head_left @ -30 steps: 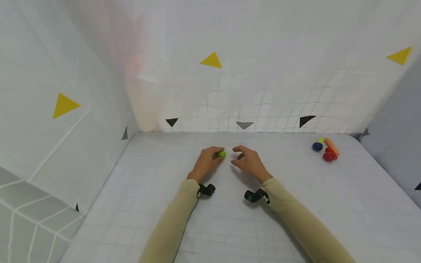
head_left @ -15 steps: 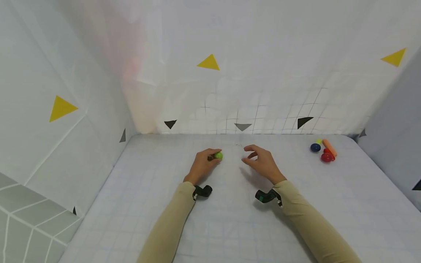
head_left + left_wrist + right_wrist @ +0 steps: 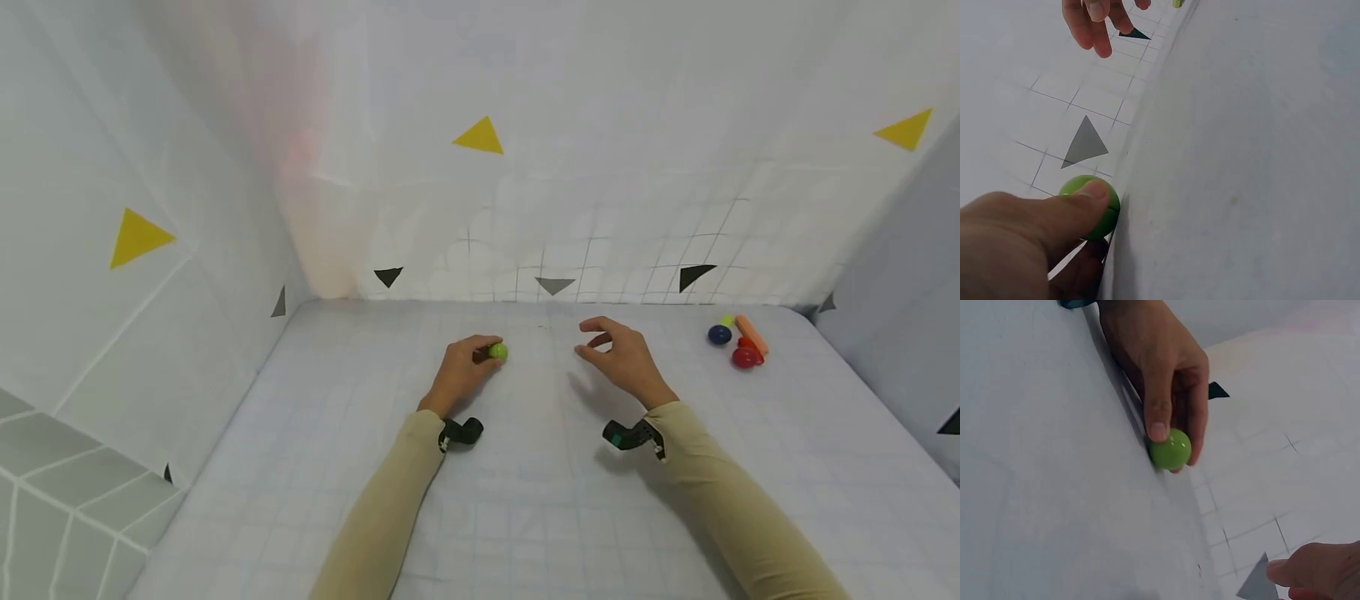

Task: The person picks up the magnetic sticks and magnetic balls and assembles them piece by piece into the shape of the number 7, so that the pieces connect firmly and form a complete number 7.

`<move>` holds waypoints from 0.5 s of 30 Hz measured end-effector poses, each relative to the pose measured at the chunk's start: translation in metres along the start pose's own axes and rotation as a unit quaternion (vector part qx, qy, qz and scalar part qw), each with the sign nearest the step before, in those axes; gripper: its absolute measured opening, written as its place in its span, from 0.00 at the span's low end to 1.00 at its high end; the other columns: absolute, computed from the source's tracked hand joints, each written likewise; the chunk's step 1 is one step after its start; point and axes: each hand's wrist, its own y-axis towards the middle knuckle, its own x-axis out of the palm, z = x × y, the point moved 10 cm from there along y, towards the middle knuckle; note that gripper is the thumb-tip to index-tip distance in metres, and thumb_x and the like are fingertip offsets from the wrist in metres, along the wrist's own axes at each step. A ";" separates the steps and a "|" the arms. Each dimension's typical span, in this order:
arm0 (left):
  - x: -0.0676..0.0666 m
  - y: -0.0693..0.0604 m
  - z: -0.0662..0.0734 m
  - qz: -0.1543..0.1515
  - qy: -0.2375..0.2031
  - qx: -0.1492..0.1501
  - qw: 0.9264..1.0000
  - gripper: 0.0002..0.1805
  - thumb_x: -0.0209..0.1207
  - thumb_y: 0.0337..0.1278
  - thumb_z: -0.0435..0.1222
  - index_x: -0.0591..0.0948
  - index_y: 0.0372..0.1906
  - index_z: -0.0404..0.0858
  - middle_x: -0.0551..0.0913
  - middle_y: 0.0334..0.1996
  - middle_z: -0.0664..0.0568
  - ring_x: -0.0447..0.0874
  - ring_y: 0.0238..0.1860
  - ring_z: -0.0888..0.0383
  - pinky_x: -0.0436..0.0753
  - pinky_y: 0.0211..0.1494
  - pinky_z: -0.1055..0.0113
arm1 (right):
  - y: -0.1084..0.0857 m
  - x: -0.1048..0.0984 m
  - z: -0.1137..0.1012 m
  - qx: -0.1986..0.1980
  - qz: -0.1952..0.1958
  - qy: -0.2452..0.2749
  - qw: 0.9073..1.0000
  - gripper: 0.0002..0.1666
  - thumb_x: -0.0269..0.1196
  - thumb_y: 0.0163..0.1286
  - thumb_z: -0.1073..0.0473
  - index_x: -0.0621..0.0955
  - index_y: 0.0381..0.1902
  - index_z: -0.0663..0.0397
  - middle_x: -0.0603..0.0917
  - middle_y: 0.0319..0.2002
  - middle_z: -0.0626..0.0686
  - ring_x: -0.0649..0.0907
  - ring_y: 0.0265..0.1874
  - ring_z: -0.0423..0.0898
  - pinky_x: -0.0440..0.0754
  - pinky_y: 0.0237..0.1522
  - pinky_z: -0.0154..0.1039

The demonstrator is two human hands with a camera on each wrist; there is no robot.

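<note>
A small, glossy green ball (image 3: 498,352) with a thin seam is pinched between the thumb and fingers of my left hand (image 3: 459,371), low over the white table. In the left wrist view the thumb lies across the green ball (image 3: 1110,212), hiding part of it. My right hand (image 3: 622,358) hovers over the table to the right, its fingers loosely bent and apart with nothing between them. A gap separates it from the ball. At the lower right corner of the right wrist view, only part of my right hand (image 3: 1319,569) shows.
At the table's far right lie a dark blue egg-shaped piece (image 3: 719,334), a red rounded piece (image 3: 746,357), an orange stick (image 3: 752,333) and a small yellow-green piece (image 3: 727,320). White sheet walls with yellow and black triangles stand at the back and sides.
My right hand has drawn away to the right, widening the gap to the ball. My left hand keeps its pinch on the ball and has barely moved.
</note>
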 end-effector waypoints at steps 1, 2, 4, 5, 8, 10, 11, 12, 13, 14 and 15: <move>0.000 0.001 0.000 0.001 0.000 -0.001 1.000 0.23 0.70 0.66 0.33 0.83 0.64 0.40 0.85 0.57 0.49 0.83 0.54 0.55 0.80 0.60 0.62 | 0.000 -0.004 0.001 0.001 0.004 -0.002 1.000 0.25 0.70 0.72 0.59 0.80 0.63 0.61 0.83 0.59 0.64 0.85 0.48 0.60 0.83 0.43 0.55; -0.001 0.002 0.000 0.002 -0.001 -0.002 1.000 0.23 0.70 0.66 0.33 0.83 0.64 0.40 0.84 0.57 0.49 0.82 0.54 0.55 0.80 0.60 0.62 | 0.000 -0.009 0.003 0.003 0.008 -0.004 1.000 0.24 0.70 0.72 0.60 0.80 0.63 0.60 0.83 0.59 0.64 0.85 0.48 0.61 0.83 0.43 0.56; 0.000 0.003 -0.001 0.002 0.001 -0.007 1.000 0.23 0.70 0.66 0.34 0.83 0.65 0.40 0.84 0.58 0.49 0.82 0.54 0.55 0.80 0.60 0.62 | 0.000 -0.015 0.005 0.005 0.012 -0.007 1.000 0.24 0.70 0.72 0.61 0.80 0.62 0.60 0.83 0.59 0.64 0.85 0.48 0.61 0.83 0.44 0.56; 0.000 0.004 -0.002 0.002 0.001 -0.010 1.000 0.23 0.69 0.66 0.34 0.83 0.65 0.40 0.84 0.58 0.49 0.82 0.54 0.55 0.80 0.60 0.62 | 0.000 -0.018 0.007 0.006 0.011 -0.008 1.000 0.24 0.70 0.72 0.61 0.80 0.62 0.60 0.83 0.59 0.64 0.85 0.48 0.61 0.83 0.44 0.56; 0.001 0.003 -0.003 0.002 0.003 -0.013 1.000 0.23 0.69 0.67 0.35 0.83 0.65 0.40 0.84 0.59 0.48 0.81 0.55 0.55 0.79 0.60 0.60 | -0.002 -0.024 0.011 0.009 0.011 -0.011 1.000 0.23 0.70 0.72 0.61 0.80 0.62 0.61 0.83 0.59 0.63 0.85 0.48 0.61 0.83 0.43 0.56; 0.002 0.003 -0.004 0.001 0.000 -0.012 1.000 0.23 0.69 0.67 0.35 0.83 0.65 0.40 0.83 0.59 0.48 0.81 0.55 0.54 0.79 0.61 0.60 | -0.003 -0.027 0.013 0.008 0.010 -0.014 1.000 0.24 0.69 0.72 0.60 0.79 0.63 0.61 0.83 0.58 0.63 0.85 0.48 0.61 0.83 0.43 0.55; 0.002 0.003 -0.004 0.001 -0.001 -0.012 1.000 0.23 0.69 0.67 0.35 0.83 0.66 0.40 0.83 0.60 0.48 0.81 0.55 0.54 0.79 0.61 0.60 | -0.003 -0.029 0.015 0.009 0.010 -0.015 1.000 0.24 0.69 0.73 0.60 0.79 0.63 0.61 0.84 0.58 0.63 0.85 0.48 0.61 0.82 0.43 0.55; 0.002 0.003 -0.005 0.001 -0.001 -0.011 1.000 0.23 0.69 0.67 0.35 0.82 0.66 0.40 0.83 0.60 0.48 0.81 0.56 0.54 0.79 0.61 0.60 | -0.003 -0.030 0.017 0.009 0.010 -0.017 1.000 0.24 0.69 0.73 0.60 0.79 0.63 0.61 0.84 0.58 0.63 0.85 0.48 0.61 0.82 0.43 0.55; 0.002 0.002 -0.005 0.001 -0.001 -0.009 1.000 0.23 0.69 0.68 0.35 0.82 0.66 0.40 0.83 0.60 0.49 0.81 0.56 0.55 0.79 0.61 0.60 | -0.003 -0.032 0.018 0.010 0.009 -0.018 1.000 0.24 0.69 0.73 0.59 0.79 0.63 0.61 0.84 0.58 0.63 0.85 0.49 0.61 0.82 0.44 0.55; 0.002 0.002 -0.006 0.001 -0.002 -0.008 1.000 0.23 0.69 0.68 0.35 0.82 0.66 0.40 0.83 0.60 0.49 0.81 0.56 0.55 0.79 0.61 0.60 | -0.003 -0.033 0.020 0.012 0.009 -0.018 1.000 0.24 0.69 0.73 0.59 0.79 0.63 0.60 0.83 0.58 0.63 0.85 0.49 0.62 0.82 0.44 0.56; 0.002 0.002 -0.006 0.001 -0.001 -0.007 1.000 0.24 0.68 0.68 0.35 0.82 0.66 0.41 0.83 0.61 0.49 0.81 0.56 0.55 0.79 0.61 0.60 | -0.002 -0.035 0.022 0.015 0.008 -0.018 1.000 0.24 0.69 0.73 0.59 0.79 0.64 0.61 0.83 0.59 0.64 0.84 0.50 0.62 0.83 0.45 0.56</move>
